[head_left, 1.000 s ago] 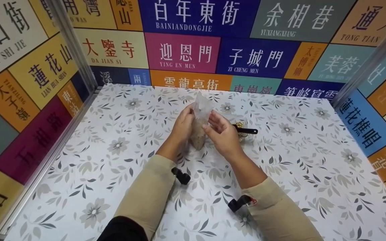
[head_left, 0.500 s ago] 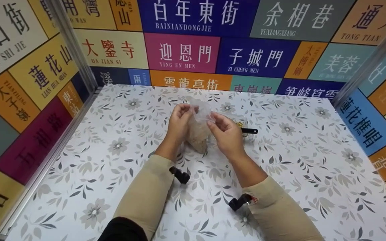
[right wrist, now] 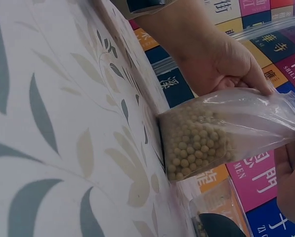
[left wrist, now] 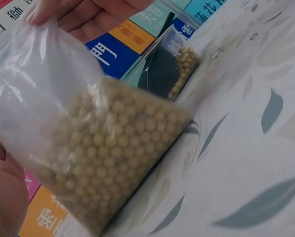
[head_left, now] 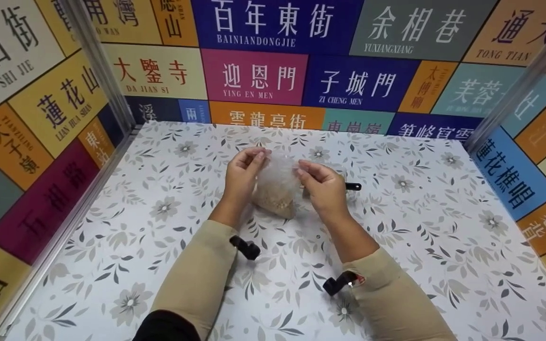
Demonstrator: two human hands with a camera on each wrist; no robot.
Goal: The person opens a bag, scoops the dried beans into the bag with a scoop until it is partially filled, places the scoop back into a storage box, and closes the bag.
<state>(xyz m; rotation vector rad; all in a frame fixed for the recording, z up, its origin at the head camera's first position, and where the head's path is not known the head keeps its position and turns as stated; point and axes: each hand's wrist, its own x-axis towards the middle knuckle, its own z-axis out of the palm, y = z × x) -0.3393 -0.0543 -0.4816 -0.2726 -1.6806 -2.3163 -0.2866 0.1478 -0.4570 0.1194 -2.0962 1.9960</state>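
Note:
A clear plastic bag (head_left: pixel 277 192) with pale round soybeans in its lower part stands upright on the table. At its upper left edge, my left hand (head_left: pixel 241 177) pinches the plastic. My right hand (head_left: pixel 328 192) pinches the opposite upper edge. The soybeans (left wrist: pixel 112 138) fill the bag's bottom in the left wrist view. In the right wrist view, the bag (right wrist: pixel 194 136) stretches between both hands. Behind my right hand is a clear box (right wrist: pixel 219 195), mostly hidden in the head view. Soybeans and a dark scoop (left wrist: pixel 159 71) are inside it.
The scoop's black handle (head_left: pixel 353 186) juts out to the right past my right hand. A white floral cloth (head_left: pixel 415 265) covers the table. Panels with Chinese lettering (head_left: pixel 254 76) enclose the back and both sides.
My hands have moved apart, the left one leftward, spreading the bag's top. The bag now faces the head camera more broadly. My right hand covers more of the box.

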